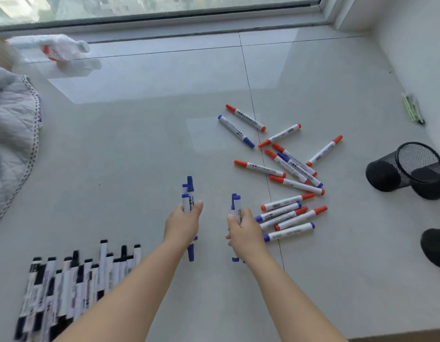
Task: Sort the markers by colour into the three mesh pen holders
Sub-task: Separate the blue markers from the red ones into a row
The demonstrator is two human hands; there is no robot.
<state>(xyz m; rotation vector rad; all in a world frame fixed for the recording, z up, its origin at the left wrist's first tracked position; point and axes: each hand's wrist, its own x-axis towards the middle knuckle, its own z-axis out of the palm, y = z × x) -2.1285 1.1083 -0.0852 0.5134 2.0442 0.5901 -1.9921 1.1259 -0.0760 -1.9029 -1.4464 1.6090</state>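
Blue markers (188, 193) in both hands.

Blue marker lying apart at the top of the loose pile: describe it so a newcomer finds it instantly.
Find the scattered red and blue markers right of the hands. At the pile's far edge two lie parallel, clear of the rest. Of those, the blue marker is the left one; its neighbour is red-capped.

Both bare arms reach forward, each hand gripping a bundle.

The left hand (183, 222) curls its fingers and thumb round several blue markers (188, 193), held upright. The right hand (243, 230), just beside it and level, wraps a second bunch of blue markers (236, 204). Forearms angle inward, wrists straight.
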